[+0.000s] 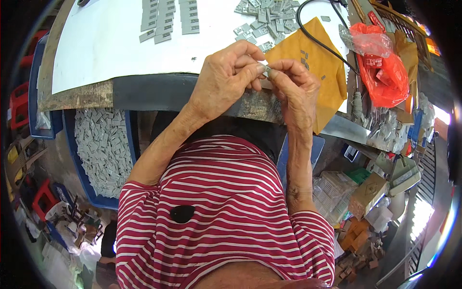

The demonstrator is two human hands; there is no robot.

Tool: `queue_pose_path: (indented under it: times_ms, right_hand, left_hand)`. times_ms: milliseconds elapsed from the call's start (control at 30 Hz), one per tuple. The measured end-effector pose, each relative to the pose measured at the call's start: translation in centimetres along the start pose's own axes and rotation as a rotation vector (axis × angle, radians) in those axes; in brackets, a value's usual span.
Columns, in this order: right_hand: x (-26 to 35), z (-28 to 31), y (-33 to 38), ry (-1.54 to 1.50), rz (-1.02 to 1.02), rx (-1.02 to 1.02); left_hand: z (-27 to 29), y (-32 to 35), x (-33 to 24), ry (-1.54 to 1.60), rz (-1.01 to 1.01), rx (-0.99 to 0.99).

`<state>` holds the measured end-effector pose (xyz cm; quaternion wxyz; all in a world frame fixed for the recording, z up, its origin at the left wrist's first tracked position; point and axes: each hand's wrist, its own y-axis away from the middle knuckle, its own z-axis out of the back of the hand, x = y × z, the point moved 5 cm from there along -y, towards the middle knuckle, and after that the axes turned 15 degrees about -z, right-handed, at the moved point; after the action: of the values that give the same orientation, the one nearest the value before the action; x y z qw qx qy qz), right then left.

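Note:
My left hand (222,79) and my right hand (297,91) meet just above the table's front edge. Between their pinched fingertips is a small grey plastic piece (265,71), mostly covered by the thumbs. Beyond the hands, similar flat grey pieces (162,21) lie in overlapping columns on a white sheet (110,43). A loose heap of them (274,21) spreads out at the far right of the sheet. Under and beside my right hand lies a brown paper envelope (332,62), with a few tiny dark grey bits (304,57) on it.
A black cable (332,48) loops across the envelope. At the table's right end sits a red plastic bag (385,79). Below the table on the left, a blue bin (72,154) holds many grey pieces. Boxes (368,195) and clear plastic trays crowd the lower right.

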<state>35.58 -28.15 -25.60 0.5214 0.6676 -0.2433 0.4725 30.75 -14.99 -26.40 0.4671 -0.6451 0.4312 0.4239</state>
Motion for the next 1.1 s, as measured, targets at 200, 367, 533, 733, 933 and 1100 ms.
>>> queue_pose_path:
  times_ms: [200,367,533,733,933,1100]
  right_hand:
    - [0.3,0.0,-0.5,-0.014,-0.067,0.087]
    - [-0.1,-0.2,-0.8,-0.199,-0.089,0.171]
    - [-0.3,-0.8,-1.2,-0.227,-0.076,0.199]
    - [0.2,-1.4,-1.1,-0.159,-0.074,0.168]
    - [0.8,-1.7,-0.9,0.056,0.013,0.036]
    - [0.7,-2.5,-1.1,-0.029,0.004,0.115]
  left_hand:
    - [0.3,-0.3,-0.9,-0.353,-0.069,0.237]
    - [1.0,-0.4,-1.2,-0.400,-0.103,0.197]
    - [1.4,-0.3,-1.3,-0.416,-0.084,0.186]
    - [1.6,-0.4,-2.0,-0.515,-0.126,0.176]
    - [1.7,-0.3,-2.6,-0.677,-0.406,0.149]
    - [3.0,-0.2,-3.2,-0.764,-0.441,0.138]
